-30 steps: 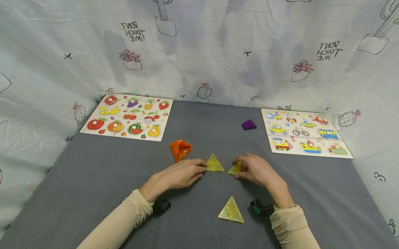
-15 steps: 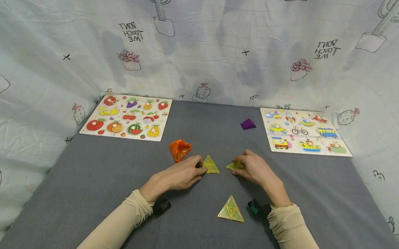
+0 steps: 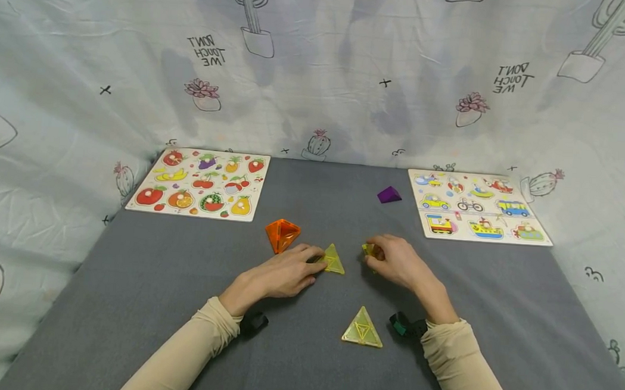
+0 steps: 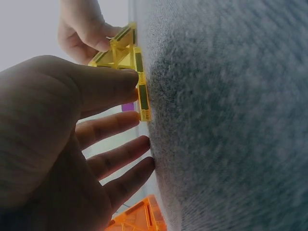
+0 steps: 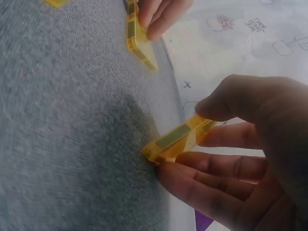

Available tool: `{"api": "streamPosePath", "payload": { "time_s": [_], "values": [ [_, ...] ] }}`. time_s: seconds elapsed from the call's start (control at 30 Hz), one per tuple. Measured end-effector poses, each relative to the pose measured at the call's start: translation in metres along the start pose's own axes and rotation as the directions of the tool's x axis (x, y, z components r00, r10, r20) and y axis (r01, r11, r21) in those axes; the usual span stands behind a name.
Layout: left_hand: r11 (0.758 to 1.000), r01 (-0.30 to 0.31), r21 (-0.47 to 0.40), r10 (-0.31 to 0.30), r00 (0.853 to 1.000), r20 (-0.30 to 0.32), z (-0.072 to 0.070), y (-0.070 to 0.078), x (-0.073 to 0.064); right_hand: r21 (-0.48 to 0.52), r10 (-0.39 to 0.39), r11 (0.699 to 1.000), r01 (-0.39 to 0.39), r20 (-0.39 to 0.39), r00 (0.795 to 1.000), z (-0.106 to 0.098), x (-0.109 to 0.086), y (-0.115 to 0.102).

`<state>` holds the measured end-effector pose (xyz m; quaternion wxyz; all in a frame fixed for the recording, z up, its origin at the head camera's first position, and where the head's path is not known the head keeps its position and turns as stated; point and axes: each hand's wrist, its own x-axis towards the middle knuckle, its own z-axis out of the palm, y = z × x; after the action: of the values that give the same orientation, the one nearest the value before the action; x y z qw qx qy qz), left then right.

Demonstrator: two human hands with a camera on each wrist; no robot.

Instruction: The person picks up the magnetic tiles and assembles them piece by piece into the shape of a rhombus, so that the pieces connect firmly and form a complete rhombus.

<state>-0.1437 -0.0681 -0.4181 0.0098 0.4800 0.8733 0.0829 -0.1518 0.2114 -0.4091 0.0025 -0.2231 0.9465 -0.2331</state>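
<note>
Near the table's middle lies a yellow triangular magnetic tile (image 3: pixel 334 261), flat on the cloth. My left hand (image 3: pixel 286 271) pinches its left corner between thumb and forefinger, the other fingers spread in the left wrist view. Just to the right, my right hand (image 3: pixel 402 263) holds a second yellow triangular tile (image 5: pixel 175 137), tilted up from the cloth and partly hidden by the fingers in the head view. A gap separates the two tiles. A third yellow triangular tile (image 3: pixel 363 328) lies flat nearer the front. Beyond my left hand sits an orange pyramid shape (image 3: pixel 282 235).
A purple wedge-shaped piece (image 3: pixel 389 194) lies farther back. A fruit puzzle board (image 3: pixel 200 183) stands at the back left and a vehicle puzzle board (image 3: pixel 478 208) at the back right. A printed curtain (image 3: pixel 320 70) borders the grey table (image 3: pixel 151 280).
The left hand's tile has slid slightly left and turned a little. My right hand has tipped its tile up from nearly flat, raising it at an angle.
</note>
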Motion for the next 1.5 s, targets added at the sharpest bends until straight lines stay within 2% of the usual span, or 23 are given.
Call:
{"api": "streamPosePath", "payload": {
  "time_s": [0.17, 0.3, 0.63, 0.97, 1.13, 1.5],
  "values": [
    [1.0, -0.003, 0.007, 0.003, 1.0, 0.008, 0.0, 0.0, 0.0, 0.081, 0.002, 0.997, -0.005, 0.036, 0.999, 0.003, 0.001, -0.005],
    [1.0, -0.008, 0.021, 0.008, 1.0, 0.005, 0.0, 0.0, 0.0, 0.136, -0.029, 0.99, 0.023, 0.044, 0.999, 0.007, 0.001, -0.012],
    [1.0, 0.004, 0.022, -0.005, 0.999, 0.034, 0.0, 0.002, 0.0, 0.18, -0.045, 0.983, 0.035, 0.052, 0.998, 0.013, 0.002, -0.019],
    [0.999, 0.001, 0.034, -0.002, 1.0, 0.027, 0.001, 0.001, 0.0, 0.236, -0.09, 0.969, 0.069, 0.077, 0.993, 0.019, 0.004, -0.025],
    [1.0, 0.0, 0.026, -0.001, 1.0, 0.023, 0.0, 0.001, 0.0, 0.214, -0.096, 0.974, 0.08, 0.066, 0.993, 0.022, 0.004, -0.027],
    [1.0, 0.009, 0.0, -0.009, 1.0, 0.028, 0.0, 0.001, 0.0, 0.068, -0.184, 0.98, 0.186, -0.03, 0.982, 0.022, 0.004, -0.026]
  ]
}}
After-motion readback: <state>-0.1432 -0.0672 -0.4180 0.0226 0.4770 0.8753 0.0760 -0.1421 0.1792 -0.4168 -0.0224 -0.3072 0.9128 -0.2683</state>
